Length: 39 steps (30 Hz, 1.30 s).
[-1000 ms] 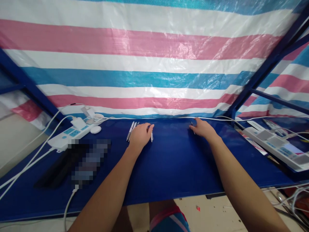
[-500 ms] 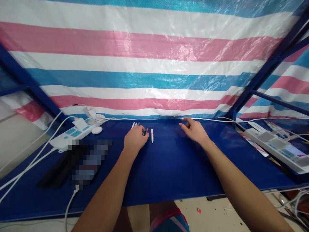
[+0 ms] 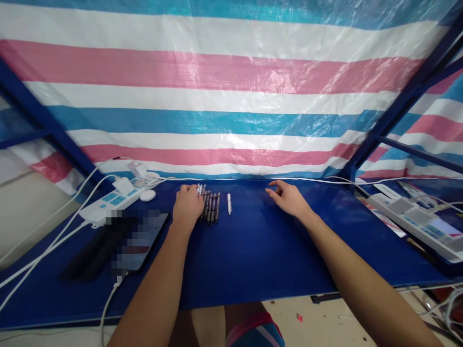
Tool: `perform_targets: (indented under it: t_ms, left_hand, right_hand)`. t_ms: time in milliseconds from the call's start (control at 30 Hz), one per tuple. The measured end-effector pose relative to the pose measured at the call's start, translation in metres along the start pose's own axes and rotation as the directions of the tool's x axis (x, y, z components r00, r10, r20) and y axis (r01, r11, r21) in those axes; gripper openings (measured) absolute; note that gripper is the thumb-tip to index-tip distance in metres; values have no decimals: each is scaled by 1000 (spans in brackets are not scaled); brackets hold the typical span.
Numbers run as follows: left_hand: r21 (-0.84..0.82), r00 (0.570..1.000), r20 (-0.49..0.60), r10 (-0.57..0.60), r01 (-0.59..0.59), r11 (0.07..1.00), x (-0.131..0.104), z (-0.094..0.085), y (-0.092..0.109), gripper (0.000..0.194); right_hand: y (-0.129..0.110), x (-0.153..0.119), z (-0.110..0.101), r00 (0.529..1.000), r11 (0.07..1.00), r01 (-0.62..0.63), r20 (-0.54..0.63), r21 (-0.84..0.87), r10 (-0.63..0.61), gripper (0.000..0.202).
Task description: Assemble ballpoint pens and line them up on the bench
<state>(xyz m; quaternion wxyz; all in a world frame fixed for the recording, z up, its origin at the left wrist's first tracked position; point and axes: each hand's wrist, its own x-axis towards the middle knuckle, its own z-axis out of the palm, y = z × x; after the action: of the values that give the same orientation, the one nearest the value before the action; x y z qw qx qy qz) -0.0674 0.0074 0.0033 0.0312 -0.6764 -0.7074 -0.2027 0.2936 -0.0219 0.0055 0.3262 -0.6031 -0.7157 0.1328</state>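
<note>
On the blue tabletop, a row of dark grey pens (image 3: pixel 211 207) lies side by side, just right of my left hand (image 3: pixel 188 205). Its fingers curl down around white pens (image 3: pixel 199 189), whose far ends poke out past the fingers; their lower parts and my fingertips are hidden. A single white pen (image 3: pixel 229 204) lies apart, to the right of the dark row. My right hand (image 3: pixel 287 197) hovers or rests over the table farther right, thumb and fingers curved and apart, with nothing in it.
A white power strip (image 3: pixel 108 200) with plugs and cables lies at the left, beside a white round disc (image 3: pixel 148 195). Nearer is a partly blurred phone (image 3: pixel 148 250) on a cable. A grey-white tray (image 3: pixel 415 224) stands at the right. Striped sheeting (image 3: pixel 231 120) hangs behind.
My left hand has moved left, off the dark pens and onto the white ones, so the dark row now shows. The right hand has hardly moved.
</note>
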Motion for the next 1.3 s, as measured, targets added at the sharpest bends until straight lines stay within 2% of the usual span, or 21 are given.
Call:
perform_targets:
  t_ms: [100, 200, 400, 567, 633, 733, 800, 933, 1067, 1167, 1233, 1300]
  left_hand:
    - [3, 999, 51, -3, 3, 1000, 4, 3, -5, 44]
    - [-37, 998, 54, -18, 20, 999, 8, 4, -10, 41]
    - [-218, 988, 88, -130, 146, 965, 14, 7, -21, 40]
    - [-371, 988, -9, -155, 140, 918, 16, 1, -19, 42]
    - [-570, 992, -30, -123, 84, 817, 15, -1, -10, 45]
    - [-883, 999, 36, -22, 42, 468, 11, -1, 11, 63]
    - [-942, 997, 65, 28, 52, 331, 5, 0, 27, 70]
    - [-982, 985, 114, 130, 92, 162, -7, -3, 49, 59]
    - [-979, 969, 179, 172, 192, -62, -13, -11, 60, 64]
    - [-966, 951, 208, 227, 237, -106, -17, -14, 63, 64]
    - [-963, 939, 227, 259, 256, -84, -19, -15, 64, 56]
    - [-958, 921, 256, 294, 282, -49, -21, -15, 65, 43]
  right_hand:
    - [-1, 0, 0, 1000, 1000, 2, 0, 4, -2, 34]
    - [-2, -1, 0, 1000, 1000, 0, -2, 2, 1, 35]
    - [-3, -1, 0, 1000, 1000, 2, 14, -16, -2, 34]
    - [-3, -1, 2, 1000, 1000, -5, 16, -12, 6, 34]
    - [-5, -2, 3, 1000, 1000, 7, 11, 7, -7, 34]
    - [-13, -5, 6, 998, 995, 60, 27, 82, -63, 37]
    - [-19, -7, 9, 992, 984, 103, 60, 146, -113, 39]
    - [-30, -14, 15, 970, 960, 178, 123, 216, -208, 37]
    - [-39, -19, 19, 968, 916, 153, 129, 371, -214, 39]
    - [-47, -19, 22, 966, 786, 3, 201, 619, -162, 46]
    - [-52, -19, 23, 954, 624, -133, 271, 770, -131, 52]
    - [-54, -18, 25, 946, 473, -222, 305, 852, -106, 55]
